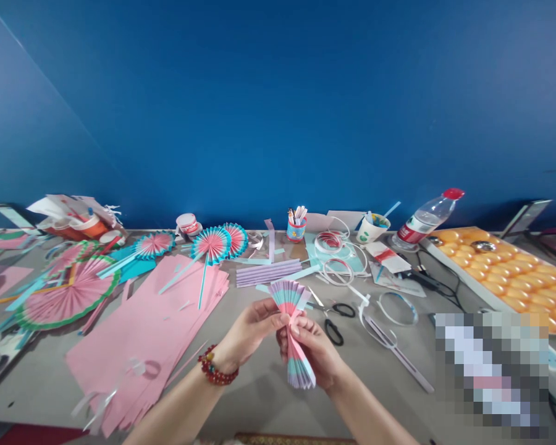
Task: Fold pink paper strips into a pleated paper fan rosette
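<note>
A pleated paper fan (300, 364) in pink, light blue and lilac is pinched at its narrow middle, its two ends flaring up and down. My left hand (262, 324) grips it from the left, thumb and fingers closed at the waist. From the right, my right hand (312, 346) is closed round the same waist, thumb on the front folds. Black-handled scissors (336, 324) lie just beyond my right hand. Behind the fan rests a folded lilac paper strip (269, 273).
Pink paper sheets (152, 321) spread to the left, with finished paper fans (210, 245) beyond. Rolls of white tape or ribbon (337, 272), a paper cup (374, 227), a bottle (429, 219) and a tray of orange bubbles (505, 266) occupy the right. A blue wall (278, 111) rises behind.
</note>
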A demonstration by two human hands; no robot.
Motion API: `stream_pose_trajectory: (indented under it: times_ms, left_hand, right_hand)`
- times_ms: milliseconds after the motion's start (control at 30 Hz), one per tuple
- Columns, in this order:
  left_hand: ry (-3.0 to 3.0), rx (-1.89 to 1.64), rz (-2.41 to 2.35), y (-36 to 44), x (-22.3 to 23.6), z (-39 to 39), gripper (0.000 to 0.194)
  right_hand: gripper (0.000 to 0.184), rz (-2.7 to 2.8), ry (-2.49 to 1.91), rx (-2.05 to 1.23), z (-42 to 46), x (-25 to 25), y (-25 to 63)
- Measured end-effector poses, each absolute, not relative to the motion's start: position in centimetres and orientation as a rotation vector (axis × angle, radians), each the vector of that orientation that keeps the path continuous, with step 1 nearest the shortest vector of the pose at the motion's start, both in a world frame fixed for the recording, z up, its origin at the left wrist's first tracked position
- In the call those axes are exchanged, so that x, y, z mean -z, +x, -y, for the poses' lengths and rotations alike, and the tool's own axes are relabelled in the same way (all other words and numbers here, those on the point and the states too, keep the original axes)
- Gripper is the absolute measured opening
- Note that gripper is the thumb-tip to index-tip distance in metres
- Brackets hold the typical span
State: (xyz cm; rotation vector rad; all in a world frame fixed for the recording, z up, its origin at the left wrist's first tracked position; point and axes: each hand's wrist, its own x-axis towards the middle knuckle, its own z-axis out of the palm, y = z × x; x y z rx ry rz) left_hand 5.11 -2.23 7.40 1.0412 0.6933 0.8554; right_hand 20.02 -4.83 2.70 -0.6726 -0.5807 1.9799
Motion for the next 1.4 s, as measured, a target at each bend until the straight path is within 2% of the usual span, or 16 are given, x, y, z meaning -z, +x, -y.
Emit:
stream_pose_trajectory:
  times_ms: [133,300,633,733,900,1067,1400]
  left_hand:
    - [1.069,-0.854,-0.700,5.2,-6.8,2.5,0.040]
    - [1.122,-1.017,-0.714,5.0,-6.4,2.9,0.025]
    - [1.031,-1.122,-0.836,5.1,-4.9,3.0,0.015]
    - [0.963,-1.136,-0.830,5.2,-4.5,3.0,0.015]
    - [0.890,-1.142,-0.804,5.5,-4.5,2.8,0.015]
    - [0.824,-1.111,-0.791,5.8,-4.3,2.9,0.015]
    - [0.795,-1.119,-0.783,5.5,-3.9,2.7,0.013]
  right_hand:
    - [0.028,0.614,-0.760,-1.886,4.9,-2.9,20.0]
    - [0.027,0.740,-0.860,-1.728,4.7,-3.0,20.1]
    - [0.032,1.460,-1.054,-0.995,4.7,-4.5,20.2]
    - [0.032,1.512,-1.069,-0.959,4.9,-4.9,20.3]
    - [0.019,1.500,-1.093,-1.003,5.0,-4.6,20.4]
    - [0.024,1.537,-1.139,-0.889,4.7,-4.4,20.5]
    - [0.020,1.579,-1.139,-0.868,4.9,-4.6,20.5]
